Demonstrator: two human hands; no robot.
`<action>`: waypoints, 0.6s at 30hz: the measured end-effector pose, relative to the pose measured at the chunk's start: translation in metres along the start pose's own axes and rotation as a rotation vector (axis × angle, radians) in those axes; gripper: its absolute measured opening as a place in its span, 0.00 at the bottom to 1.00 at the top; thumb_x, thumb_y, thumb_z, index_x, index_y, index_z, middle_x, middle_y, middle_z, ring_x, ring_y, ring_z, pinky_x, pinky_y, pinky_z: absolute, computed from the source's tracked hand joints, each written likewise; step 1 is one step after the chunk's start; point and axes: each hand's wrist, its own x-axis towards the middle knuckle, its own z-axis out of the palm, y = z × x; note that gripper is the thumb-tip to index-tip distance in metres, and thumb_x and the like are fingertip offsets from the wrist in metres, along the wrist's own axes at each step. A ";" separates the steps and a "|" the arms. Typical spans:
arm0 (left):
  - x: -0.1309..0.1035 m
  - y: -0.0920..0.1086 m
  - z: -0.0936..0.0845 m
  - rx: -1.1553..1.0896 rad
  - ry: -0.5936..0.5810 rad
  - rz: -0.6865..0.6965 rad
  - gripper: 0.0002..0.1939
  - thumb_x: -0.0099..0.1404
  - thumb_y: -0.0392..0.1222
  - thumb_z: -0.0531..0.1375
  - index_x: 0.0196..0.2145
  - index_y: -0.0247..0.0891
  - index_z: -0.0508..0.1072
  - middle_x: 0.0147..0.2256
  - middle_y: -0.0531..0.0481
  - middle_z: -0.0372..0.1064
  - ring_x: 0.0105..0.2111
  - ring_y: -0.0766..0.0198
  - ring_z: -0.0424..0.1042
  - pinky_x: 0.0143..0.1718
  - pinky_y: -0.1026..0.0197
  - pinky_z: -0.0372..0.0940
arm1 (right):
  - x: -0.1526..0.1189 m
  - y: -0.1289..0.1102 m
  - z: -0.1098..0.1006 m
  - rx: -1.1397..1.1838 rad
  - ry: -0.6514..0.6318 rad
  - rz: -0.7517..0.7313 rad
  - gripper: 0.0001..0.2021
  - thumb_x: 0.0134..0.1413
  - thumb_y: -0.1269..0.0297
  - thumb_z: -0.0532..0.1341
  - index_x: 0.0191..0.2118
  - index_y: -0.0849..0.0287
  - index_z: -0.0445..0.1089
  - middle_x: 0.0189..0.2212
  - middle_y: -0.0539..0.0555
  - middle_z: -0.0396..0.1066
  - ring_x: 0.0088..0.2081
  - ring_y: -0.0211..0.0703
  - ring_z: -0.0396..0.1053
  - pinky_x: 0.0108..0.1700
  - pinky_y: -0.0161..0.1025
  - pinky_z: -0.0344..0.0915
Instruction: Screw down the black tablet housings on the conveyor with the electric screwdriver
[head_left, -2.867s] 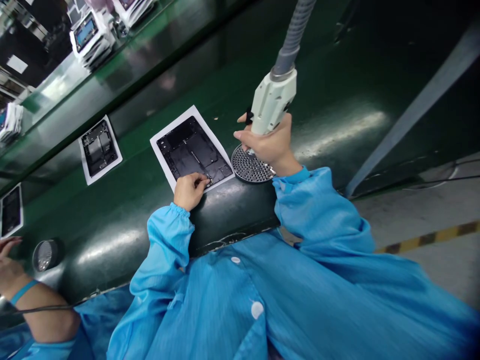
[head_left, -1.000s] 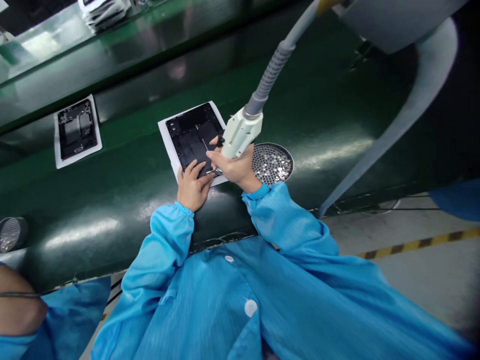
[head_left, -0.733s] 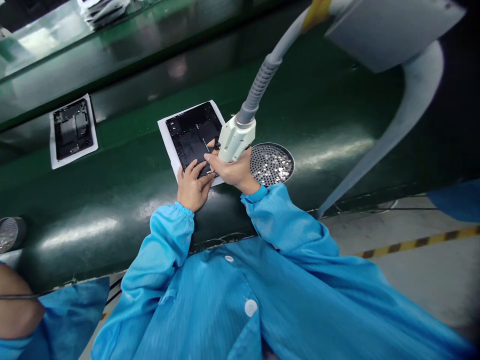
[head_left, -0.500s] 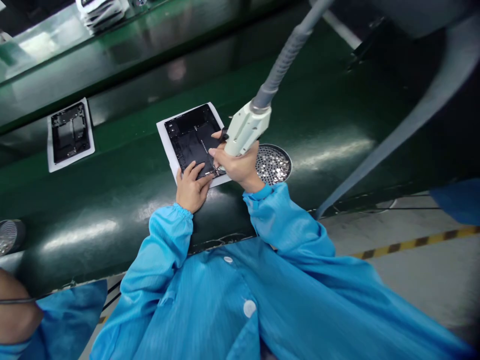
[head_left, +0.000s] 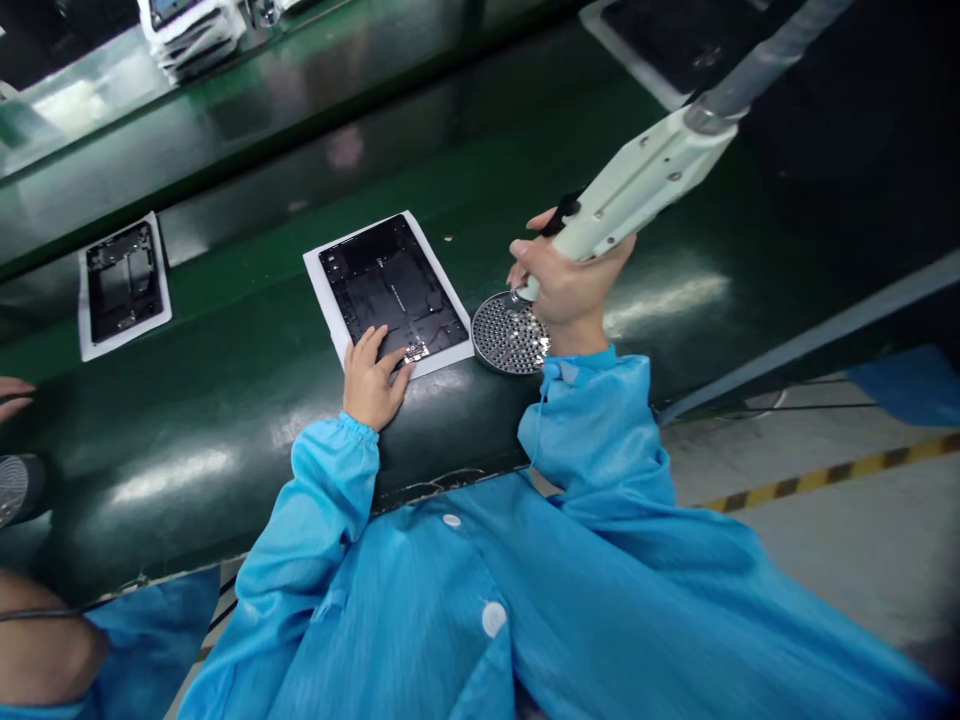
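Observation:
My left hand lies with fingers spread on the near edge of an opened tablet housing, close to a small silvery part at its lower edge. The black housing rests on a white sheet. In my right hand is a pale green electric screwdriver, tilted, its cable sleeve running to the upper right. The driver's tip end points down over a round perforated dish that holds many tiny shiny screws. My right hand hides part of the dish's right side.
Another tablet housing lies on white backing at the left of the green bench. A co-worker's fingers and a second dish show at the left edge. A grey strap hangs at right. White-wrapped items are stacked at the back.
My right hand has carried the electric screwdriver from the housing's lower right corner rightward to above the screw dish. My left hand stays on the housing. A co-worker's fingers have appeared at left.

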 end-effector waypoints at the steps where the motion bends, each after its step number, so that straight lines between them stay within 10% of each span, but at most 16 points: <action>1: 0.000 0.000 0.000 -0.007 0.000 0.001 0.13 0.66 0.46 0.58 0.44 0.39 0.77 0.59 0.41 0.62 0.62 0.50 0.57 0.63 0.42 0.50 | 0.001 0.001 -0.001 -0.003 0.004 0.007 0.19 0.42 0.50 0.69 0.29 0.50 0.58 0.15 0.44 0.58 0.16 0.36 0.59 0.18 0.40 0.59; 18: -0.001 -0.001 0.001 -0.042 0.012 -0.005 0.12 0.65 0.46 0.59 0.43 0.40 0.76 0.57 0.41 0.64 0.61 0.51 0.58 0.63 0.43 0.49 | 0.006 0.007 0.001 0.054 0.061 -0.034 0.11 0.38 0.63 0.69 0.26 0.56 0.65 0.12 0.43 0.58 0.13 0.35 0.59 0.15 0.37 0.56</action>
